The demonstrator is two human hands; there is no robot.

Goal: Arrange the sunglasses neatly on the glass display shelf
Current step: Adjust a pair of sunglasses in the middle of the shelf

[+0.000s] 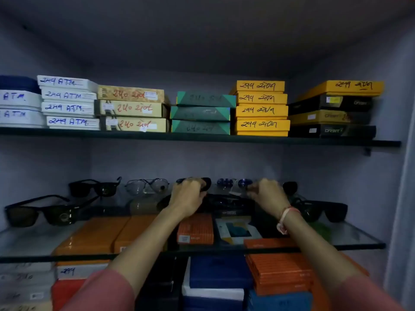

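A glass shelf (350,240) carries several pairs of sunglasses. My left hand (187,197) and my right hand (268,194) reach to its middle, each closed on one end of a dark pair of sunglasses (224,200) low over the glass. Behind them stand a dark pair (207,184), partly hidden by my left hand, and a blue-lensed pair (233,184). A clear-lensed aviator pair (147,186) and a black pair (94,187) stand at the back left. A large black pair (42,214) lies front left, another black pair (323,209) to the right.
The upper shelf (202,137) holds stacks of labelled boxes: white, beige, green, yellow and black. Orange, blue and white boxes (278,272) are stacked under the glass shelf and show through it. Cabinet walls close in the left and right sides.
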